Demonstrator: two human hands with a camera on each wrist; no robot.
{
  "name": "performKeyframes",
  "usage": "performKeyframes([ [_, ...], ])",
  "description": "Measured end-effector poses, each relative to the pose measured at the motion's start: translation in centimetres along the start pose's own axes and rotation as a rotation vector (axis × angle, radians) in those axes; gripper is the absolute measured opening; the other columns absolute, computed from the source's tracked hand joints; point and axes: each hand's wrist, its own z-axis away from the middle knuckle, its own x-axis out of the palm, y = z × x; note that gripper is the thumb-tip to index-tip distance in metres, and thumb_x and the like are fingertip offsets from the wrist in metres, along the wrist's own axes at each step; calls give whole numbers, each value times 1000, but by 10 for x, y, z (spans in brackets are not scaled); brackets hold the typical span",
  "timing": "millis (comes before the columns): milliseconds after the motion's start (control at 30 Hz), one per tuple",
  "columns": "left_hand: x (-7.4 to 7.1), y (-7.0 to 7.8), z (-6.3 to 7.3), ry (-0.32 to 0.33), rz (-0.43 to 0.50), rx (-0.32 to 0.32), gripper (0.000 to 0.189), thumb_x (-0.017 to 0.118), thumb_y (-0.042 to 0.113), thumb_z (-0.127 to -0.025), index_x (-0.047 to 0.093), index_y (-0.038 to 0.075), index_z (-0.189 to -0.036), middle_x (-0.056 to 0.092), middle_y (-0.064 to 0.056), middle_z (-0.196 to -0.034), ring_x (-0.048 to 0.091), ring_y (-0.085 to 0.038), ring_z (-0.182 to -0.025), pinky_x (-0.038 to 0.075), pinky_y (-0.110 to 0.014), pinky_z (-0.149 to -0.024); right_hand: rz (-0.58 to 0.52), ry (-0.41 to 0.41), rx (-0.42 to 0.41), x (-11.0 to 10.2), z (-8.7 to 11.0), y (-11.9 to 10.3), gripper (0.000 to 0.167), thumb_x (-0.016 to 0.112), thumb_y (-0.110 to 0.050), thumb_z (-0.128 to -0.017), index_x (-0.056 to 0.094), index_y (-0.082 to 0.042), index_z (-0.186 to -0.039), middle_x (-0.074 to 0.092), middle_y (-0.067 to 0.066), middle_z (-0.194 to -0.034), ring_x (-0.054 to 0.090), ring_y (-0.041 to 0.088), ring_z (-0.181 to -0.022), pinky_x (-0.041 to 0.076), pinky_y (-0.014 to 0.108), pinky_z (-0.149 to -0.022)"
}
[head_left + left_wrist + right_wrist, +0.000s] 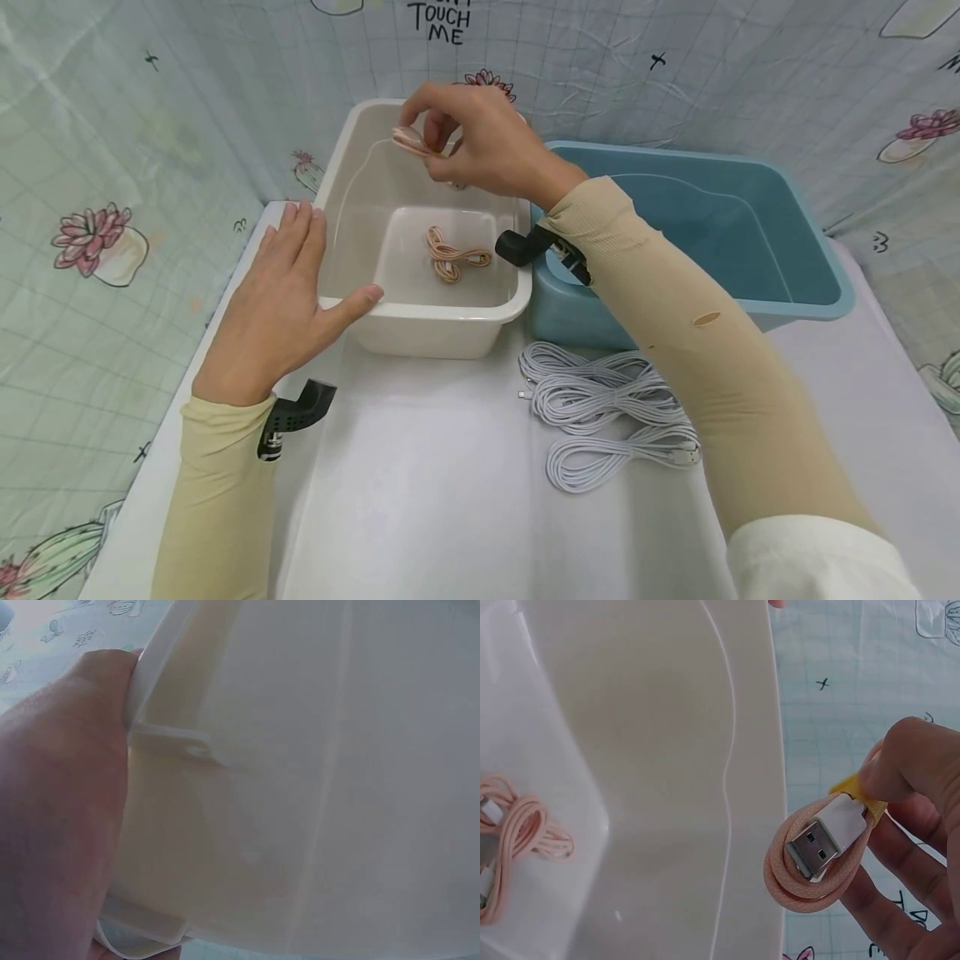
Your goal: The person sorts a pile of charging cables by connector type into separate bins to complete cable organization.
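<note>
Over the back part of the white bin (442, 312), my right hand (491, 142) pinches a coiled pink USB charging cable (411, 142). In the right wrist view its USB plug (819, 841) faces outward, and a yellow band (851, 787) shows by the thumb. Another coiled pink cable (447, 255) lies on the bin's floor. My left hand (276, 304) rests at the bin's near left corner, thumb over the rim and fingers straight along the outer side; the left wrist view shows it against the bin's wall (225, 847).
A blue bin (795, 310) stands right beside the white one. In front of it, several coiled white cables (585, 400) lie on the white table (420, 467), partly under my right forearm. A patterned cloth (600, 83) hangs behind and at the sides.
</note>
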Motion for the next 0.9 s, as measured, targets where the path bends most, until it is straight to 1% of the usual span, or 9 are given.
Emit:
performKeyframes([
  [100, -1, 1, 0, -2, 1, -1, 105, 55, 69, -96, 11, 1, -165, 9, -18, -175, 5, -33, -165, 8, -52, -137, -1, -5, 20, 1, -2, 1, 36, 67, -12, -94, 65, -16, -130, 68, 0, -97, 63, 3, -81, 59, 17, -72],
  [167, -1, 1, -1, -4, 1, -2, 106, 55, 68, -96, 11, 1, -165, 9, -18, -175, 5, -33, -165, 8, -52, -137, -21, -15, 38, 3, -4, 2, 36, 67, -11, -94, 64, -17, -130, 67, 0, -97, 65, 5, -79, 60, 17, -70],
  [333, -1, 1, 0, -13, -3, -8, 106, 55, 69, -96, 10, 2, -165, 7, -16, -175, 4, -34, -165, 8, -54, -136, -54, -59, 106, 9, -8, 3, 40, 68, -9, -92, 62, -20, -130, 67, -2, -99, 67, 7, -78, 61, 19, -67],
  [400, -1, 1, 0, -16, -4, -11, 106, 55, 69, -96, 9, 2, -165, 7, -16, -175, 4, -34, -165, 8, -54, -136, -45, -80, 135, 12, -10, 2, 41, 69, -10, -91, 62, -22, -130, 66, -3, -100, 67, 6, -79, 61, 19, -67],
  [533, 0, 1, 0, -20, -2, -16, 106, 55, 69, -96, 10, 2, -165, 7, -16, -175, 4, -35, -165, 8, -54, -136, -26, -120, 161, 17, -15, 1, 43, 70, -12, -92, 62, -23, -132, 66, -3, -101, 65, 4, -86, 60, 18, -67],
  [700, 0, 1, -1, -15, -2, -18, 106, 55, 69, -96, 10, 2, -165, 7, -15, -175, 5, -35, -165, 9, -55, -136, -22, -160, 155, 23, -19, 1, 43, 70, -11, -92, 62, -21, -133, 65, -2, -103, 64, 4, -92, 60, 18, -69],
  [800, -1, 1, -1, -11, -2, -13, 106, 55, 68, -96, 10, 2, -165, 8, -16, -175, 6, -35, -165, 9, -55, -136, -38, -171, 144, 25, -20, 2, 41, 69, -8, -92, 62, -20, -131, 65, -1, -102, 64, 6, -92, 60, 20, -67],
  [900, -1, 0, -2, -9, -2, -8, 106, 56, 68, -96, 11, 1, -165, 9, -17, -175, 6, -36, -165, 9, -55, -136, -50, -199, 153, 27, -20, 2, 40, 68, -8, -92, 63, -20, -130, 65, 0, -101, 64, 8, -91, 61, 21, -66],
])
